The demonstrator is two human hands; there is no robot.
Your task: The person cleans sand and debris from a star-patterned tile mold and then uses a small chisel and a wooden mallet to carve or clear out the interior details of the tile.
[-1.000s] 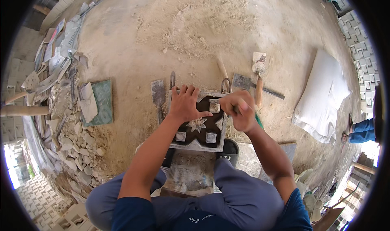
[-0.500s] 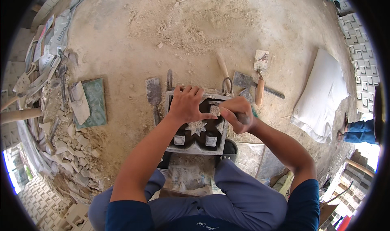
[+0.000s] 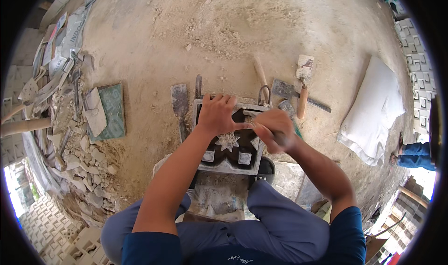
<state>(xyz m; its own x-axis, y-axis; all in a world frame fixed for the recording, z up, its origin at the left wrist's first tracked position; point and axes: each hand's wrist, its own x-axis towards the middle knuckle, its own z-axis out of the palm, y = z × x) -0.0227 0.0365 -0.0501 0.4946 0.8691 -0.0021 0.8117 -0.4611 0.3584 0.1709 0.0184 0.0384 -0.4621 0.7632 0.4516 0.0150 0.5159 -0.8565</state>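
Between my feet lies a rectangular grey mould with dark recesses, a star-shaped block at its middle and square blocks near its corners. My left hand rests spread over the mould's far left part. Its fingers reach the far rim and its thumb stretches right. My right hand, slightly blurred, is closed around a small hand tool with a dark rounded handle, over the mould's far right corner. The tool's working end is mostly hidden by the hand, so its kind is unclear.
Beyond the mould lie a flat scraper, a wood-handled trowel and a metal blade tool. A white sack is at right, near another person's legs. Rubble and a green board are at left.
The whole view has shifted slightly. My right hand has turned a little with the tool at the same corner, while my left hand keeps its place on the mould.
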